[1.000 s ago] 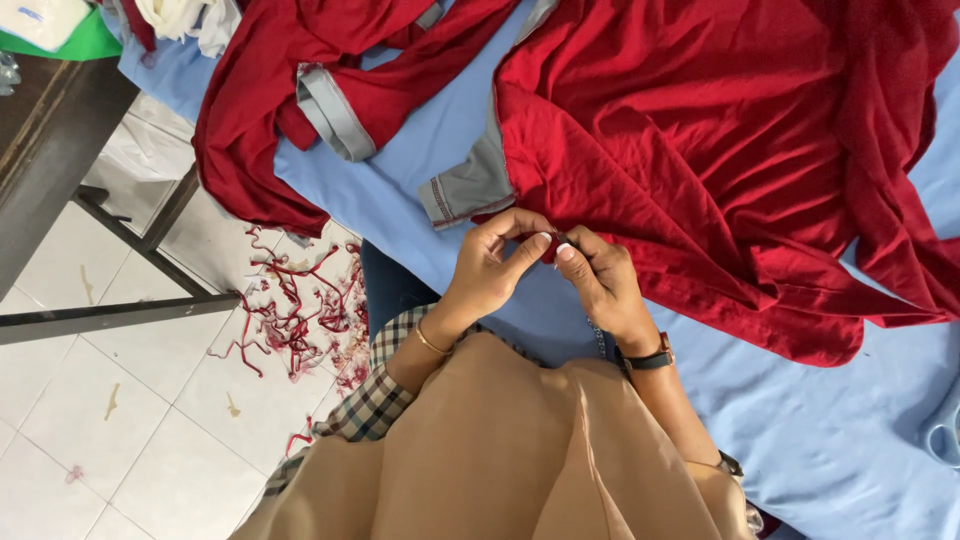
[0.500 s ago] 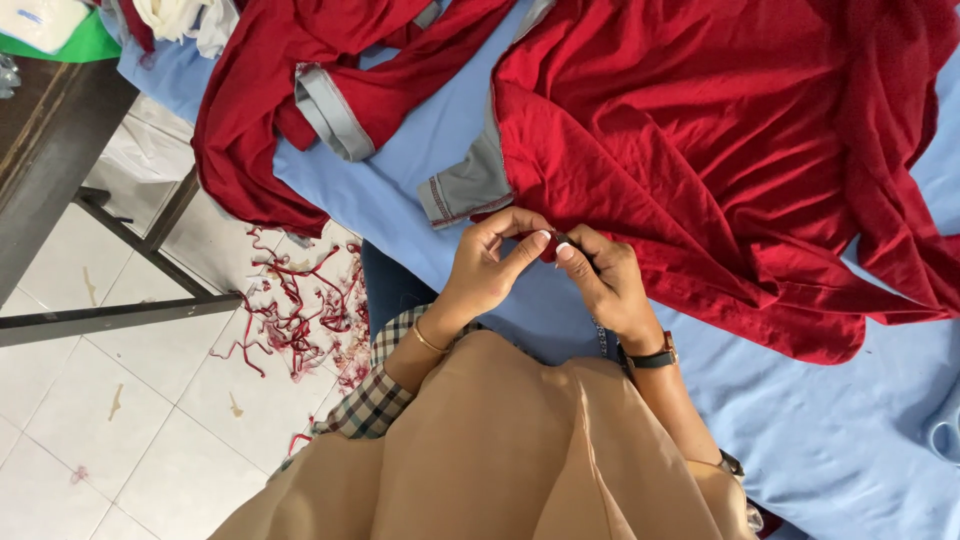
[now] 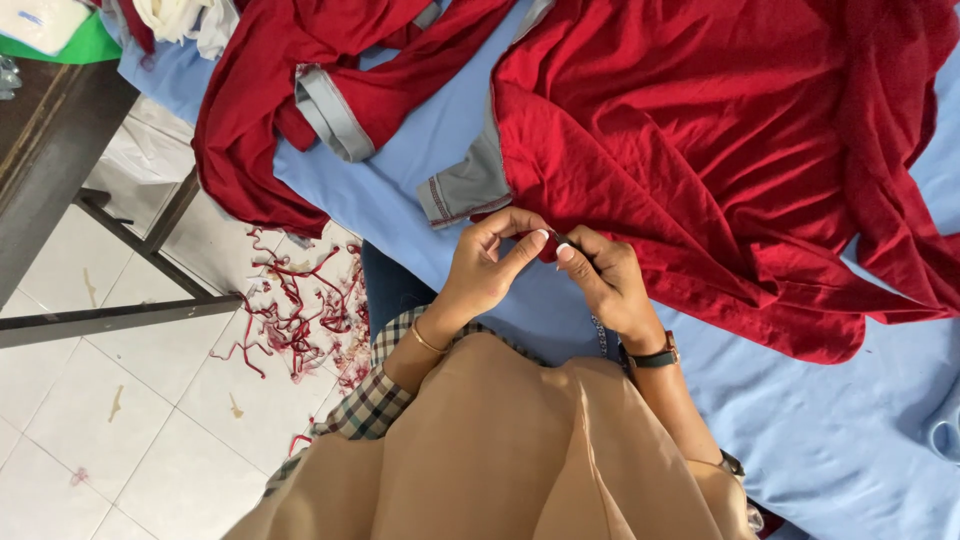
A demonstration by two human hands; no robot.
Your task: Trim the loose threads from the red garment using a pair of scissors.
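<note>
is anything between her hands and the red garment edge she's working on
Nothing visible. The left hand and right hand already pinch the hem of the red garment between their fingertips, on the blue cloth.

Red fabric scraps (image 3: 300, 310) litter the tiled floor (image 3: 120, 440), seemingly trimmings.

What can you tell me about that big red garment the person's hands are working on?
The large red knit garment looks like soft jersey, with a grey cuff on one sleeve. It lies spread and rumpled on the light blue cloth-covered table. Both the left hand and right hand pinch its near hem edge.
</note>
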